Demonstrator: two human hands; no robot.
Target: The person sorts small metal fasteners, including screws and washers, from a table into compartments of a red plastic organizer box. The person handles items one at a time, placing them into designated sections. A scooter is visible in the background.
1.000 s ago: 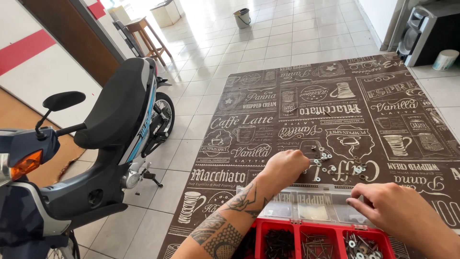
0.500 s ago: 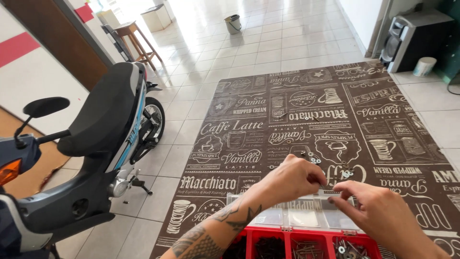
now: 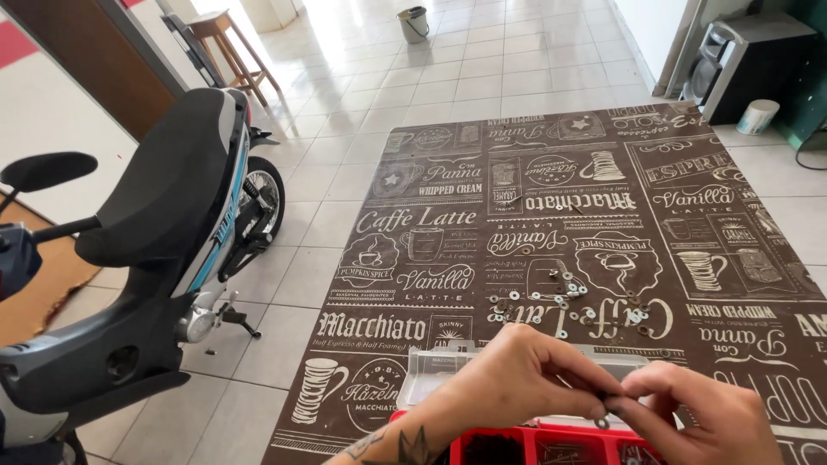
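Now both hands meet: left hand (image 3: 525, 379) and right hand (image 3: 689, 422) pinch a small metal washer (image 3: 602, 423) above the red plastic organizer (image 3: 551, 443), closer together than before.

A home room used as an informal workshop is suggested. A scooter (image 3: 164, 250) is parked indoors on a pale tiled floor (image 3: 482, 69), beside a counter (image 3: 732, 232) covered with a brown coffee-print cloth, on which loose washers (image 3: 560, 301) are scattered and a red parts box (image 3: 551, 443) is set. A wooden stool (image 3: 228, 43), a bucket (image 3: 414, 23) and a speaker (image 3: 749, 65) are seen farther back.
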